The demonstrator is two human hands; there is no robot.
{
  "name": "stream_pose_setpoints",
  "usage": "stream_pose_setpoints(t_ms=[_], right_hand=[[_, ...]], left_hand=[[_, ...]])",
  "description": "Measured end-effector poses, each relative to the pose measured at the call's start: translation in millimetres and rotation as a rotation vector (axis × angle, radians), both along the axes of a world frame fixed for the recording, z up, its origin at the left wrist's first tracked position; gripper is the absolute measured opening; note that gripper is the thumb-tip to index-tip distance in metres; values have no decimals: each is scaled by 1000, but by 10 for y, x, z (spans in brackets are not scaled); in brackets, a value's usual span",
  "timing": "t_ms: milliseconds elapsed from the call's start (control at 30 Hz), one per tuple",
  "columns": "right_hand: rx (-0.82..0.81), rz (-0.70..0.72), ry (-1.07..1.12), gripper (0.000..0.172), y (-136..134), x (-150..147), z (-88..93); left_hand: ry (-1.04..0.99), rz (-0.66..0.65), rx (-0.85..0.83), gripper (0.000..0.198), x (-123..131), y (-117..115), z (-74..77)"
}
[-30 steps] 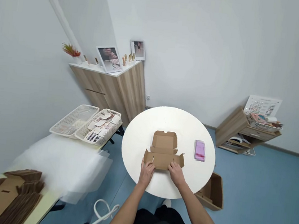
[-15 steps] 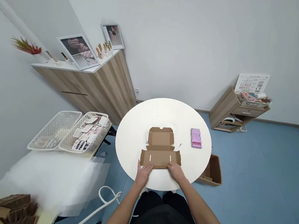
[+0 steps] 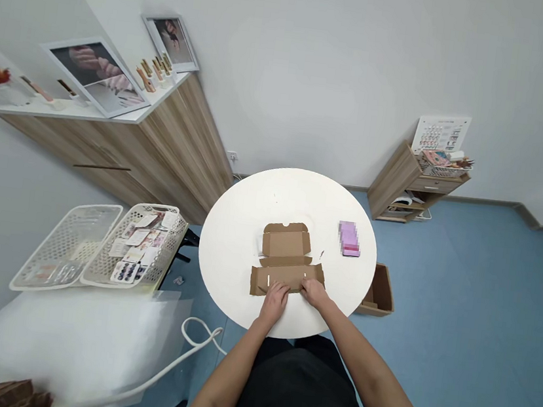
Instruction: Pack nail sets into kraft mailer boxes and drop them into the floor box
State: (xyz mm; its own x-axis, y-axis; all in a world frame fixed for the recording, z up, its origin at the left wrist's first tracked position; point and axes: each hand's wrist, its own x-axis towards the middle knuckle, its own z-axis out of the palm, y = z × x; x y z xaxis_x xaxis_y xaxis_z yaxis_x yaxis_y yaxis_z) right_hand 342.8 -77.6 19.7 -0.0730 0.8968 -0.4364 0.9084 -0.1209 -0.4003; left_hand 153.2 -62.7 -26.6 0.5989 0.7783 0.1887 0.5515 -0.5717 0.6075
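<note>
A brown cardboard mailer box [image 3: 287,244] lies unfolded on the round white table [image 3: 234,225], its lid part pointing away from me and two short white slots showing in the near panel. My left hand [image 3: 275,300] has its fingers closed over the near edge of that panel, left of the middle. To its right, my right hand [image 3: 314,292] grips the same edge with bent fingers. Between the hands the near flap looks partly folded inward; the fingertips hide some of it. A pixelated purple item [image 3: 349,238] lies on the table to the right.
White plastic baskets, one with cards [image 3: 130,245] and one with clear packets [image 3: 65,247], stand on a side table at left, near white sheets [image 3: 73,324]. A white hose [image 3: 156,377] crosses below. An open carton [image 3: 382,293] sits on the floor beyond the table's right edge.
My left hand has slid right along the box's near edge, closer to my right hand. The near flap now tilts inward and the slots look shorter. The view has shifted slightly.
</note>
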Motion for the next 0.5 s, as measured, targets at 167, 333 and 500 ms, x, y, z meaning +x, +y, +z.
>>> stream_pose_setpoints(t_ms=[167,333,500], right_hand=[[-19,6,41,12,25,14,-53],[175,-193,181,14,256,127,-16],[287,-715,327,34,685,330,-33]], left_hand=[[-20,34,-44,20,60,16,-74],[-25,38,-47,23,57,-5,-59],[-58,41,-46,22,70,-26,-54]])
